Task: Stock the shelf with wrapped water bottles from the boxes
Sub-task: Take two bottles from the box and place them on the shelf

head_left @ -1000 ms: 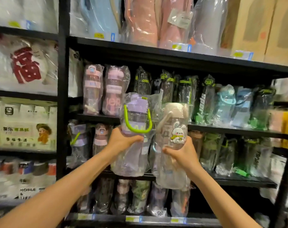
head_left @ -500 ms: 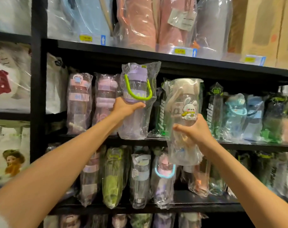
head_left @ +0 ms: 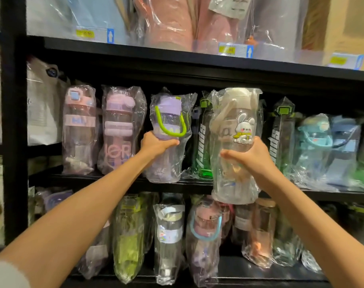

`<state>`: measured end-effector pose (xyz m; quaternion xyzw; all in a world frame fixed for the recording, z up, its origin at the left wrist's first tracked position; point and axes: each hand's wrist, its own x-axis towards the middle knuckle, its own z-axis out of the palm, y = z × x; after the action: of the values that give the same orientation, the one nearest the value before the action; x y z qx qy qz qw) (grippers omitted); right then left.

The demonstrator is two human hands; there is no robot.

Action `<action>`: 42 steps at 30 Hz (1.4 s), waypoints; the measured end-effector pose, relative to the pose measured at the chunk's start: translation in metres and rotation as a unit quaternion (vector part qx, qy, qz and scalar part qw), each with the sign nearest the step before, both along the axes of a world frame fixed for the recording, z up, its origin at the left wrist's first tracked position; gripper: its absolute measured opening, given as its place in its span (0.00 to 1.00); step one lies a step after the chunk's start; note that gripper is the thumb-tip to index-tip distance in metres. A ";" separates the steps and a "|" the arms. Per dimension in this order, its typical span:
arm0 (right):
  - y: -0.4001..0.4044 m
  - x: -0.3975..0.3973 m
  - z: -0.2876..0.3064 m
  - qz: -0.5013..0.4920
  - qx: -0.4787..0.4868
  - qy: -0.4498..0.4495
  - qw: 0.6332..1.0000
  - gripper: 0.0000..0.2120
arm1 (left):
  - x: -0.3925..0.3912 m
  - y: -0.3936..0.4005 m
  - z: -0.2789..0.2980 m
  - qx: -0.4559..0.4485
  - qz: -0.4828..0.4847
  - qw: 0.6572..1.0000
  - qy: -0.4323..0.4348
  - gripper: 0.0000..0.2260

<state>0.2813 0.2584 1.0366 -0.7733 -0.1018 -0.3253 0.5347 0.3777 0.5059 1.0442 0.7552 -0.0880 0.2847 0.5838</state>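
Note:
My left hand (head_left: 156,144) grips a wrapped purple bottle with a green loop handle (head_left: 168,121). Its base rests at the front edge of the middle black shelf (head_left: 118,179), next to two pink bottles. My right hand (head_left: 252,155) grips a wrapped cream bottle with a rabbit sticker (head_left: 236,129). This bottle hangs in front of the shelf, its base below the shelf's edge, covering a green-capped black bottle (head_left: 204,142).
Two wrapped pink bottles (head_left: 118,129) stand left of the purple one; black and blue bottles (head_left: 314,146) fill the right side. The lower shelf (head_left: 260,273) holds several wrapped bottles. Pink and blue packs sit on the top shelf (head_left: 177,57). A black upright post (head_left: 12,121) is at left.
Both hands have moved closer to the middle shelf. The purple bottle went down from in front of the shelf above onto the middle shelf. The cream bottle came nearer to the shelf front.

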 end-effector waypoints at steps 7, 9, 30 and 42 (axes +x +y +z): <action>-0.004 0.011 -0.002 0.020 -0.002 0.009 1.000 0.44 | 0.011 -0.008 -0.005 0.020 0.033 0.999 0.007 0.27; -0.005 0.012 -0.003 0.029 0.003 0.005 1.000 0.44 | 0.014 -0.007 -0.007 0.026 0.038 0.999 0.006 0.35; -0.014 0.020 -0.008 0.018 0.033 0.028 0.999 0.52 | 0.003 0.007 -0.005 0.105 -0.017 0.994 0.020 0.46; -0.006 0.027 -0.010 0.024 0.059 0.027 0.998 0.41 | -0.050 0.020 -0.044 0.222 0.117 0.949 -0.191 0.31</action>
<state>0.3087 0.2525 1.0270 -0.7461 -0.0863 -0.2973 0.5895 0.3273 0.5261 1.0007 0.8020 -0.1703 0.4632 0.3366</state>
